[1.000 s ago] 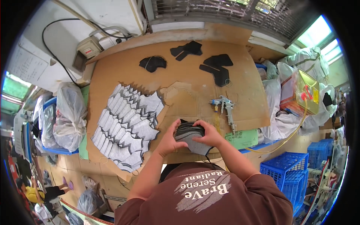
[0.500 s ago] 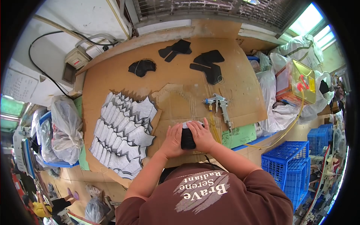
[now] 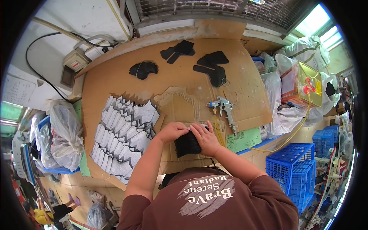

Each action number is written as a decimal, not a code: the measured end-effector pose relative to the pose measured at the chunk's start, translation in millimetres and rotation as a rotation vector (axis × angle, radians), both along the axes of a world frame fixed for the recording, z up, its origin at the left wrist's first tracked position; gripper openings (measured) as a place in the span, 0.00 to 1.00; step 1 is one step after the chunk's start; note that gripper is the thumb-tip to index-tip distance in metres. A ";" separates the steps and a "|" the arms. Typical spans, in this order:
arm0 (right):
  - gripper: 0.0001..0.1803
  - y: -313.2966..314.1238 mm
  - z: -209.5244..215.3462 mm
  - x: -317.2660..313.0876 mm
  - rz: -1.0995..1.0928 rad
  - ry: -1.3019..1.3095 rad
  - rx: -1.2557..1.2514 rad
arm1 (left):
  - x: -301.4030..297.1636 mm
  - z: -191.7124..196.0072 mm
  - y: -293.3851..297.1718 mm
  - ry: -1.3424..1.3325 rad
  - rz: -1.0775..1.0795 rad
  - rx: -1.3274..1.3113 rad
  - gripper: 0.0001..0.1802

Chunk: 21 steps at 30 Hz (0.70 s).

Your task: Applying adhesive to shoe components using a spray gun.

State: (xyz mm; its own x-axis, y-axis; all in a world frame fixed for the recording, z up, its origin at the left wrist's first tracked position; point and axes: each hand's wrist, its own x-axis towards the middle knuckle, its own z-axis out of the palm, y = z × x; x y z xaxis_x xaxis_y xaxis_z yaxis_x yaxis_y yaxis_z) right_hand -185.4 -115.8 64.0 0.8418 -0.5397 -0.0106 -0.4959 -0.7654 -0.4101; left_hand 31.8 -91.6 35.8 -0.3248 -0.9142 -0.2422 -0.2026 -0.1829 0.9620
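A thick stack of thin black cut pieces (image 3: pixel 186 145) is between my hands at the table's near edge, its edges fanned out toward the left. My left hand (image 3: pixel 171 132) grips its upper left corner with bent fingers. My right hand (image 3: pixel 207 141) wraps the right side, fingers lying over the top. A bit of pale material shows at the far end of the stack, mostly hidden by my fingers. Left of my hands, light grey cut pieces with dark edges (image 3: pixel 124 134) lie overlapped in several rows. A metal spray gun (image 3: pixel 222 107) rests to the right, beyond my right hand.
Cardboard (image 3: pixel 172 71) covers the table. Black flat pieces (image 3: pixel 214 65) lie in groups at the back. A yellow hose (image 3: pixel 293 134) runs to a square can (image 3: pixel 310 84) at the right. Bagged goods (image 3: pixel 67 134) stand left; blue crates (image 3: pixel 293 165) stand right. Another person (image 3: pixel 42 212) is far off, lower left.
The black stack has gone from compact and upright to fanned out and spread leftward. My left hand has moved up and left, onto the corner of the stack.
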 end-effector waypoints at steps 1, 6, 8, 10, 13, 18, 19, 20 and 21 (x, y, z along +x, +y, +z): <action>0.47 0.2 0.7 0.3 -0.007 -0.010 -0.013 | -2.5 -2.4 -1.1 0.000 -0.002 0.001 0.12; 0.43 -1.7 6.2 3.9 -0.018 0.017 -0.064 | -1.2 -35.8 -4.8 -0.504 0.827 -0.332 0.12; 0.39 -0.7 6.8 5.5 0.004 0.023 -0.024 | 19.9 -51.4 -1.8 -0.183 0.912 -0.184 0.11; 0.36 -3.6 -0.9 1.9 0.024 -0.029 0.020 | 24.3 -48.9 -5.7 0.141 0.978 -0.032 0.11; 0.37 -12.8 7.3 -5.9 -0.090 -0.122 0.275 | 18.3 -34.2 -10.3 0.546 0.768 0.288 0.12; 0.45 -12.0 24.1 -22.0 -0.242 -0.537 1.073 | 6.8 -45.8 6.3 0.892 0.354 0.428 0.18; 0.45 -8.5 23.0 -23.0 -0.273 -0.658 1.214 | -7.4 -39.9 9.4 1.055 0.382 0.517 0.19; 0.45 -5.2 22.0 -23.5 -0.303 -0.782 1.354 | -21.4 -34.8 12.0 1.216 0.409 0.607 0.20; 0.45 -1.3 23.2 -20.6 -0.301 -0.784 1.353 | -31.4 -30.9 15.6 1.276 0.428 0.590 0.22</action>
